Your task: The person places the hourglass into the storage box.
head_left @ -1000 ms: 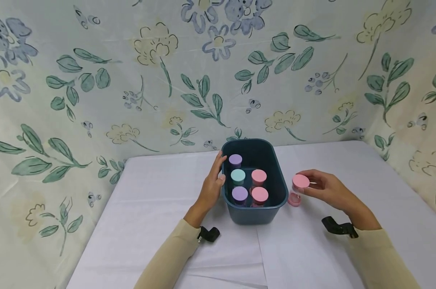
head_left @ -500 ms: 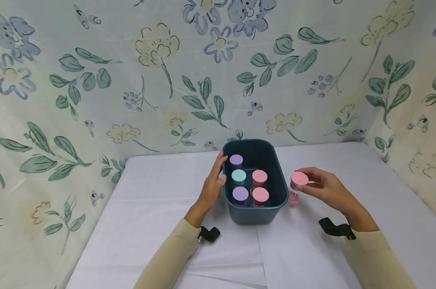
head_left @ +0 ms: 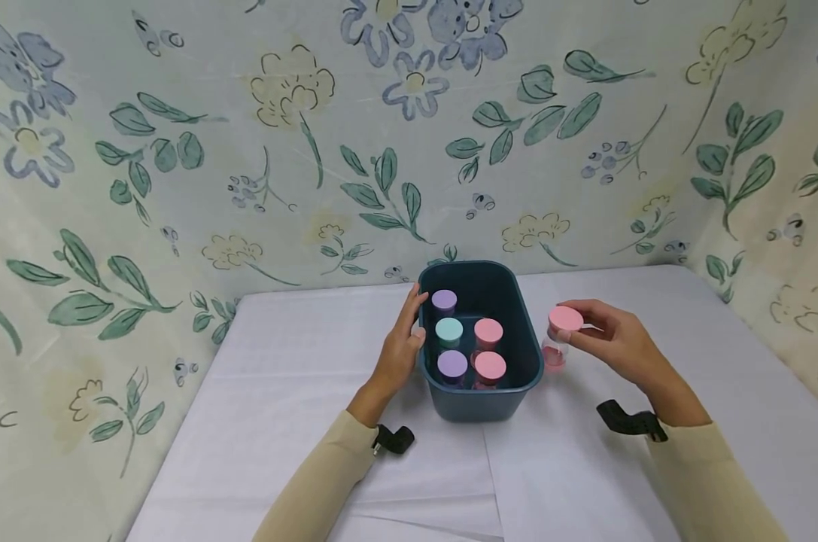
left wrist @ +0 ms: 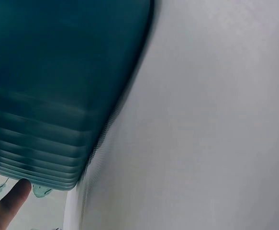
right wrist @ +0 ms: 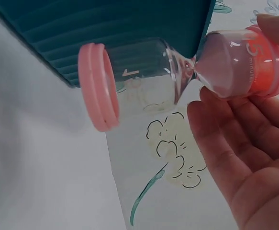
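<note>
My right hand [head_left: 618,342] pinches a pink-capped sand timer [head_left: 555,346] by its upper end, just right of the dark teal bin [head_left: 479,406]. The right wrist view shows its clear hourglass body [right wrist: 144,72], with pink sand in the end between thumb and fingers. My left hand [head_left: 398,354] rests against the bin's left side with fingers straight and the thumb at the rim. Inside the bin stand purple-capped timers [head_left: 452,363], a teal-capped timer [head_left: 448,330] and pink-capped timers [head_left: 490,366].
A white cloth [head_left: 300,391] covers the table, with creases near the front. Behind it hangs a floral curtain [head_left: 199,188]. A black wrist camera mount [head_left: 628,420] sticks out by the right sleeve, another mount [head_left: 395,439] by the left.
My right hand has raised the pink-capped timer slightly and tipped it so that more of its clear body shows. The left hand and the bin have stayed in place.
</note>
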`<state>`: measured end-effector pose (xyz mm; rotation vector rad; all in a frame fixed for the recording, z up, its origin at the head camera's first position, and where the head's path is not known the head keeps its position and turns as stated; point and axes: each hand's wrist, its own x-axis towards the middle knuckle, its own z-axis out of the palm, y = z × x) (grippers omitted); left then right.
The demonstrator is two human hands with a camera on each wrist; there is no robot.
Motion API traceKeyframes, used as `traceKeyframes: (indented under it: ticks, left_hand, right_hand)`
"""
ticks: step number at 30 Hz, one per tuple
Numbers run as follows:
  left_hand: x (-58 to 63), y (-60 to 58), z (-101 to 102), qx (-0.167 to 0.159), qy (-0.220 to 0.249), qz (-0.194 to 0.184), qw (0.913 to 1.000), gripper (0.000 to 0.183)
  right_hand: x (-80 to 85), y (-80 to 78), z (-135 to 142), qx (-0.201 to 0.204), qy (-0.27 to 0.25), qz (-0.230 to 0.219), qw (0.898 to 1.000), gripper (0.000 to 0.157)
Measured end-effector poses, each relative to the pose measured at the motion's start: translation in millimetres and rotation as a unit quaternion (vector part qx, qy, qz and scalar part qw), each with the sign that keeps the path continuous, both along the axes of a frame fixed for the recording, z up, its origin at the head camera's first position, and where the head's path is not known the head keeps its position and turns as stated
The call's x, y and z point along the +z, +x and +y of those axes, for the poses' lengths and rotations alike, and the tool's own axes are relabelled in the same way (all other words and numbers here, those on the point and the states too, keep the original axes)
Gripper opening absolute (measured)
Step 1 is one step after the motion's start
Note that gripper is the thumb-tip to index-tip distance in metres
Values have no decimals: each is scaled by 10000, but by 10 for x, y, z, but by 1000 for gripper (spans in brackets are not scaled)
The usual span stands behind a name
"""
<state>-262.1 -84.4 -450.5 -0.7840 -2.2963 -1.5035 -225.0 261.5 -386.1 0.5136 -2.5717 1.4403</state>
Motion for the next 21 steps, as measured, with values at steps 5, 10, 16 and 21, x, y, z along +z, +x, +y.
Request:
traceKeyframes:
  ticks: [5,10,16,21]
  left_hand:
    - [-7,-16,9,32,41,-13,10000,58]
    - [-9,-5,8,27,-11,2,10000,57]
    - [133,115,17,-104,52,11,9999,55]
    - [284,238,27,-135,47,-48,9999,56]
  right_hand:
    - [47,-41,3,-149,-296,169,9993,44]
    - [70,-37,5,-183,-499,344,9980,44]
    - [137,-11,-9,-142,-644,418,9969,43]
    - [196,1,-32,-154,-682,452,9965,44]
